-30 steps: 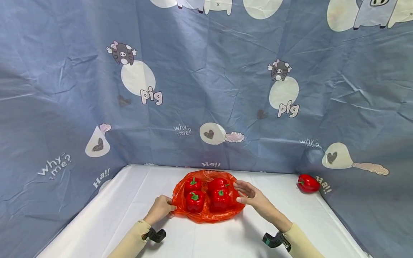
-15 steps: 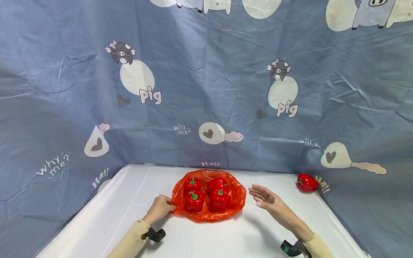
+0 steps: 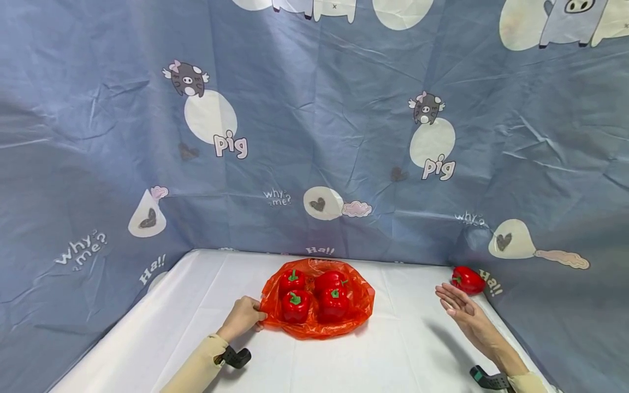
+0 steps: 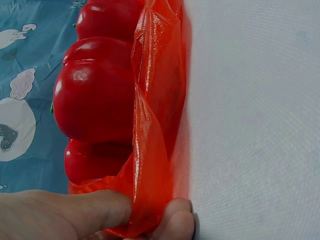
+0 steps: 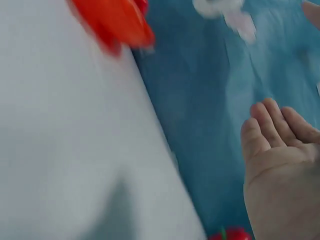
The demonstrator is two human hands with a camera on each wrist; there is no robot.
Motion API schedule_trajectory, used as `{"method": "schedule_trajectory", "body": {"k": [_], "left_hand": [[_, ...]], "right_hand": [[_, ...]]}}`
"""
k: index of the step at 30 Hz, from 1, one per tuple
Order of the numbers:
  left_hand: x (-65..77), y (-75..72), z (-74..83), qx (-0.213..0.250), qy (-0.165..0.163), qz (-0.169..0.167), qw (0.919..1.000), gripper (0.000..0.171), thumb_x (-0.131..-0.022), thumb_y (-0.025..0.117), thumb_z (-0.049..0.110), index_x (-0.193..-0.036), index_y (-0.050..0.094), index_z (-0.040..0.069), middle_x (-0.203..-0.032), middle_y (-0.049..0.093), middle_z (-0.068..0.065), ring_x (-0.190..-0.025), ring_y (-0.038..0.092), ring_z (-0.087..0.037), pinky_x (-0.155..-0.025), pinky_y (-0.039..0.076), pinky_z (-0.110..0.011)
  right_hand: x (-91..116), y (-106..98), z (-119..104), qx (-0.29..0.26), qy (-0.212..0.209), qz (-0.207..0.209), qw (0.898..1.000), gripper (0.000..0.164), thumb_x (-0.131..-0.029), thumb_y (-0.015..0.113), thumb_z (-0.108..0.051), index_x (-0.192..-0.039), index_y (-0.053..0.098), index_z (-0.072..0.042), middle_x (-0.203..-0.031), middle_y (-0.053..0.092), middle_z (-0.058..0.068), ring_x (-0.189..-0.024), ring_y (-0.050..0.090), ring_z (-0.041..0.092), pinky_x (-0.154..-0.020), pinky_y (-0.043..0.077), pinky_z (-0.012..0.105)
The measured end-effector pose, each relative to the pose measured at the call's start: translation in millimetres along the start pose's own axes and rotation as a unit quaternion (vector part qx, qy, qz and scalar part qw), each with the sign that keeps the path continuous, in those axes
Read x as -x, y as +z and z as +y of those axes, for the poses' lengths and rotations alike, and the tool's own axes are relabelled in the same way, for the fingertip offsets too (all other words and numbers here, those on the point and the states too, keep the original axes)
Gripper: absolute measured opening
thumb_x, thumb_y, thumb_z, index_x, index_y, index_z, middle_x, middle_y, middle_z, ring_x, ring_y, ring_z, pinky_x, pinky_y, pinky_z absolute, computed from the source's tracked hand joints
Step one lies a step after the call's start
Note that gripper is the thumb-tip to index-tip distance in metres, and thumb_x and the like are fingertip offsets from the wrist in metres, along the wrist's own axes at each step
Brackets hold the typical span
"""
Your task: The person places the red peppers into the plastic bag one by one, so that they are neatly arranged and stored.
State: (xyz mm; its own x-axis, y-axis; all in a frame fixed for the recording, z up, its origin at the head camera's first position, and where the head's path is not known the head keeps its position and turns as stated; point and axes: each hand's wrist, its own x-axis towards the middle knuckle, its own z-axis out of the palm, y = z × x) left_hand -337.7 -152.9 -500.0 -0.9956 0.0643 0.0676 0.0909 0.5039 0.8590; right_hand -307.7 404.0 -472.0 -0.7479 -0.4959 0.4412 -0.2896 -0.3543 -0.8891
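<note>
A thin red plastic bag (image 3: pixel 358 314) lies spread on the white table, its edge standing up around several red bell peppers (image 3: pixel 296 306) with green stems. My left hand (image 3: pixel 242 317) pinches the bag's left rim between thumb and fingers; the left wrist view shows the plastic (image 4: pixel 152 145) running into that grip beside the glossy peppers (image 4: pixel 95 100). Over the right side of the table my right hand (image 3: pixel 469 322) is held in the air, fingers extended and holding nothing. Just beyond it a single red bell pepper (image 3: pixel 468 280) lies on its side, apart from my fingertips in the head view.
The white-covered table (image 3: pixel 393 349) ends against a blue cloth backdrop (image 3: pixel 275 136) printed with pigs and lettering. This cloth also rises along the left and right sides. The lone pepper sits near the back right corner.
My right hand has moved right, away from the bag's right edge and over to the lone pepper. The left hand keeps its pinch on the rim, and the peppers have stayed put.
</note>
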Motion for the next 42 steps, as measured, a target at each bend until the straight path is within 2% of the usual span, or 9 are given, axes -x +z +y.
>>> {"method": "schedule_trajectory", "body": {"k": [7, 15, 19, 24, 28, 32, 36, 39, 42], "left_hand": [[-0.9, -0.2, -0.2, 0.001, -0.002, 0.003, 1.0, 0.004, -0.077, 0.067, -0.008, -0.079, 0.069, -0.009, -0.057, 0.064, -0.01, -0.043, 0.06, -0.012, -0.048, 0.058, -0.031], [-1.0, 1.2, -1.0, 0.0, -0.008, 0.002, 1.0, 0.004, -0.078, 0.067, -0.008, -0.081, 0.069, -0.007, -0.058, 0.065, -0.01, -0.044, 0.06, -0.012, -0.048, 0.058, -0.029], [-0.9, 0.8, -1.3, 0.003, -0.008, 0.0, 1.0, 0.004, -0.078, 0.066, -0.008, -0.081, 0.07, -0.007, -0.058, 0.065, -0.01, -0.044, 0.06, -0.012, -0.048, 0.058, -0.029], [0.4, -0.3, -0.9, 0.006, -0.007, -0.001, 1.0, 0.003, -0.078, 0.067, -0.007, -0.08, 0.069, -0.009, -0.058, 0.065, -0.01, -0.045, 0.061, -0.012, -0.048, 0.058, -0.03], [0.3, 0.4, 0.1, 0.006, -0.013, 0.001, 0.9999, 0.003, -0.078, 0.067, -0.007, -0.08, 0.068, -0.009, -0.059, 0.065, -0.01, -0.046, 0.062, -0.014, -0.049, 0.058, -0.03], [0.5, 0.3, -0.2, 0.005, -0.016, 0.002, 0.9999, 0.003, -0.078, 0.067, -0.008, -0.081, 0.068, -0.009, -0.059, 0.065, -0.011, -0.046, 0.062, -0.015, -0.049, 0.059, -0.03], [-0.2, 0.2, 0.5, 0.006, -0.016, 0.001, 0.9999, 0.004, -0.078, 0.066, -0.009, -0.081, 0.069, -0.008, -0.059, 0.065, -0.01, -0.046, 0.062, -0.015, -0.049, 0.059, -0.031], [-0.2, 0.1, 1.3, 0.008, -0.015, 0.001, 0.9999, 0.005, -0.078, 0.065, -0.009, -0.081, 0.069, -0.008, -0.058, 0.065, -0.011, -0.045, 0.061, -0.014, -0.049, 0.059, -0.031], [-0.2, 0.7, 0.8, 0.009, -0.014, 0.001, 0.9999, 0.006, -0.078, 0.065, -0.009, -0.082, 0.069, -0.009, -0.058, 0.065, -0.011, -0.045, 0.061, -0.014, -0.049, 0.058, -0.031]], "right_hand": [[27, -49, -3, -0.095, -0.026, 0.013, 0.995, 0.057, -0.097, 0.01, 0.013, -0.149, 0.024, -0.005, -0.149, 0.044, 0.003, -0.136, 0.045, 0.013, -0.112, 0.038, 0.024], [40, -70, 0, -0.164, -0.043, 0.05, 0.984, 0.057, -0.099, 0.007, 0.009, -0.145, 0.036, -0.008, -0.145, 0.049, 0.006, -0.135, 0.047, 0.016, -0.112, 0.039, 0.026], [38, -75, -9, -0.096, -0.032, 0.095, 0.99, 0.051, -0.1, 0.015, 0.01, -0.145, 0.031, -0.008, -0.141, 0.053, -0.001, -0.131, 0.051, 0.01, -0.107, 0.043, 0.022], [28, -83, -32, 0.104, 0.047, 0.147, 0.982, 0.055, -0.101, 0.035, 0.003, -0.149, 0.011, -0.006, -0.139, 0.045, -0.016, -0.122, 0.049, -0.009, -0.097, 0.045, 0.009], [12, -87, -55, 0.286, 0.155, 0.142, 0.935, 0.076, -0.099, 0.051, -0.009, -0.15, -0.003, 0.003, -0.154, 0.024, 0.007, -0.125, 0.039, -0.012, -0.089, 0.042, 0.002], [-6, -88, -72, 0.428, 0.229, 0.094, 0.869, 0.091, -0.089, 0.066, -0.013, -0.147, 0.0, 0.011, -0.151, 0.006, 0.038, -0.143, 0.023, 0.035, -0.098, 0.048, 0.025], [-22, -88, -80, 0.543, 0.276, 0.047, 0.792, 0.1, -0.075, 0.077, -0.01, -0.142, 0.008, 0.017, -0.143, 0.014, 0.042, -0.126, 0.024, 0.061, -0.095, 0.041, 0.067], [-29, -90, -82, 0.602, 0.308, 0.028, 0.736, 0.1, -0.067, 0.079, -0.006, -0.139, 0.014, 0.018, -0.136, 0.019, 0.043, -0.12, 0.03, 0.061, -0.09, 0.042, 0.069], [-32, -95, -82, 0.628, 0.33, 0.019, 0.704, 0.094, -0.066, 0.077, -0.005, -0.138, 0.02, 0.018, -0.134, 0.022, 0.044, -0.12, 0.031, 0.061, -0.091, 0.043, 0.068]]}}
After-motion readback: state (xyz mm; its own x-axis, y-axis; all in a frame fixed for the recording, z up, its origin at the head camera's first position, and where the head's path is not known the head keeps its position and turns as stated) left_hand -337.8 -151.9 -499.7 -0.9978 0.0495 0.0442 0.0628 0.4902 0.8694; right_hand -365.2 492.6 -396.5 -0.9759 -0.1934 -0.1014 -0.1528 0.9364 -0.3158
